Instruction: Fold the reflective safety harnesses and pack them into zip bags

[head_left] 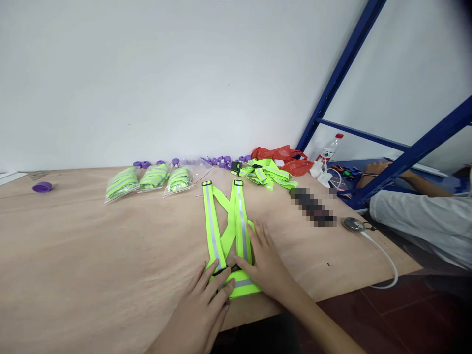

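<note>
A neon yellow-green reflective vest (241,221) made of straps with silver stripes lies flat on the wooden table (92,265). Its two shoulder straps point away from me, with a black slider at each far end, and other straps cross between them. My left hand (201,307) rests with fingers extended over the near left part of the vest, at the waist band. At the right edge, my right hand (267,263) lies with fingers spread, touching the right strap and the band. Parts of the band and its black fittings are hidden under my fingers.
Bagged reflective straps (122,183) sit in clear bags at the back left. Loose green straps (271,173) lie by a red plastic bag (282,153). Purple parts (221,161) line the wall. At right are a cabled round device (354,224), blue frame (339,59) and another person's arm (424,184).
</note>
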A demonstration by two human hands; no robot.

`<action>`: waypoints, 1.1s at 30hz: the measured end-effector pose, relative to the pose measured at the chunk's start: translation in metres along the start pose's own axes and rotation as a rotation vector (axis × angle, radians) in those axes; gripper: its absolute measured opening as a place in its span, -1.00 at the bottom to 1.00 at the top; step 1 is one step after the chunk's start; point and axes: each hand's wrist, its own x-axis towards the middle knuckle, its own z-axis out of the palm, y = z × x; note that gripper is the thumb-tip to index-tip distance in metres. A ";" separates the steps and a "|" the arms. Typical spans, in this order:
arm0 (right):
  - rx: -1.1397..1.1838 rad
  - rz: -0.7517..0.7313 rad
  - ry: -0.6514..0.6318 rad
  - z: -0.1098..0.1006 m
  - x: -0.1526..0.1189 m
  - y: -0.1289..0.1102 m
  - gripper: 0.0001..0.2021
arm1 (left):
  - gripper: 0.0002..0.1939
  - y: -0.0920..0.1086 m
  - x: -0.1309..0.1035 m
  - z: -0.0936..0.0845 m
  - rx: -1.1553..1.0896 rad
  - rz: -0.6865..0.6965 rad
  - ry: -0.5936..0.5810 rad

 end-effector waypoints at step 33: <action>-0.030 -0.098 0.090 -0.010 -0.065 0.038 -0.36 | -0.47 0.001 0.001 -0.007 -0.022 -0.002 -0.024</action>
